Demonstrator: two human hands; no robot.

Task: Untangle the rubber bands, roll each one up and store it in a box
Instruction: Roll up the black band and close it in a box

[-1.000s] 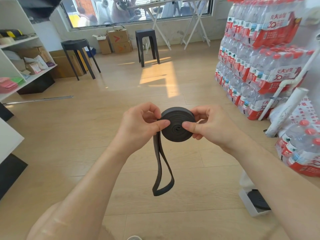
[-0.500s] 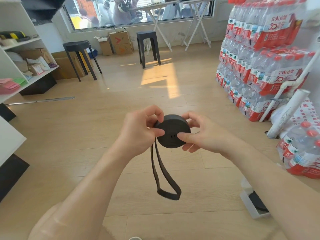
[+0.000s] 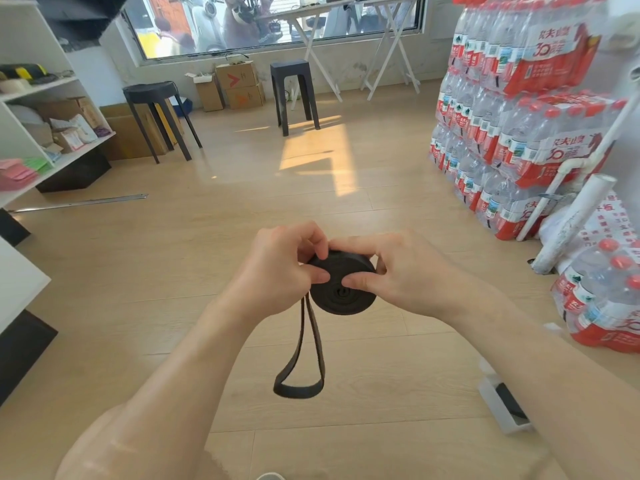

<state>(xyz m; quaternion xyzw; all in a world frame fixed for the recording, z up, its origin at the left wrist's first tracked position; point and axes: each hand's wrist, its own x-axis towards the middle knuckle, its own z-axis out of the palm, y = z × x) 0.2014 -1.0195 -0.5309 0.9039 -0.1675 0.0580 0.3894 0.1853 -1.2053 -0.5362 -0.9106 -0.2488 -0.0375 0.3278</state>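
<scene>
Two hands around rubber band

I see a matt black rubber band, smooth, coiled between my left hand and right hand. Below them: pale wood-look floor, slight sheen. Below-right of right hand, white plastic box. Far right: glossy plastic-wrapped bottles.

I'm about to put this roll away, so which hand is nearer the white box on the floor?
Right. The right hand is on the box's side, up and left of it; the left hand is farther left.
</scene>
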